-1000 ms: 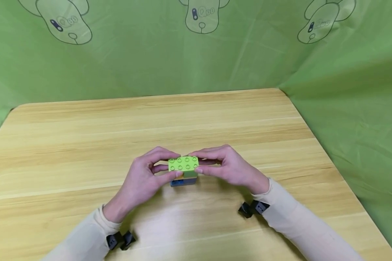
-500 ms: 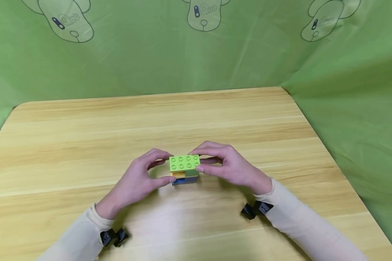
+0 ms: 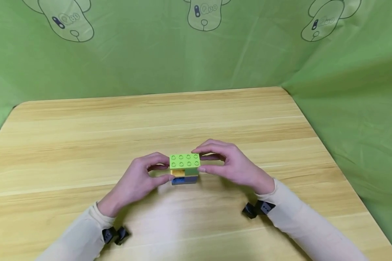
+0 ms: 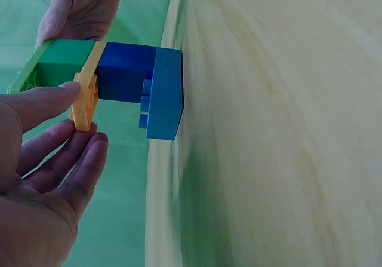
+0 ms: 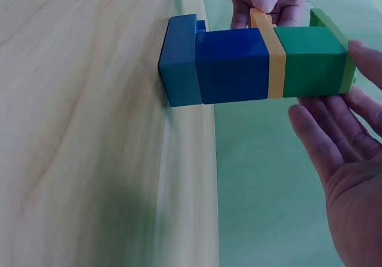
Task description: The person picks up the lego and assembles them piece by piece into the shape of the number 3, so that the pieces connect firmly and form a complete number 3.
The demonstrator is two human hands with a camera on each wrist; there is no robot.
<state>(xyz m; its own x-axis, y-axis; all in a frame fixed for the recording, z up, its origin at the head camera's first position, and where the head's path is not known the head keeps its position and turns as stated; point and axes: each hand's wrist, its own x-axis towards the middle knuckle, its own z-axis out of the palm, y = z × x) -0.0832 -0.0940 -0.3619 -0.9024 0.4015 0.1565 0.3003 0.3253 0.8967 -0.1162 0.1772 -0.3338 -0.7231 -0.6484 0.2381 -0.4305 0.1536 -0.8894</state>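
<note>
A stack of toy building bricks stands upright on the table. At its top is a thin lime green brick (image 3: pixel 184 161) with several studs. Below come a green brick (image 4: pixel 67 61), a thin orange brick (image 4: pixel 87 94), a dark blue brick (image 5: pixel 233 65) and, lowest, a lighter blue brick (image 5: pixel 181 61). My left hand (image 3: pixel 135 181) pinches the orange brick's overhanging end between thumb and fingers. On the opposite side, my right hand (image 3: pixel 235 163) holds the lime green brick at its right end, thumb on the near edge and fingers behind, other fingertips close by the green brick.
The wooden table (image 3: pixel 85 137) extends around the stack. Green cloth (image 3: pixel 143 54) with printed animal heads hangs behind and along the right side. Black wrist cameras (image 3: pixel 115 235) sit at both sleeves, low over the tabletop.
My left hand has left the lime green brick, drawing back a little to the left and lower, its thumb now at the orange brick. The right hand keeps its place, shifting slightly right.
</note>
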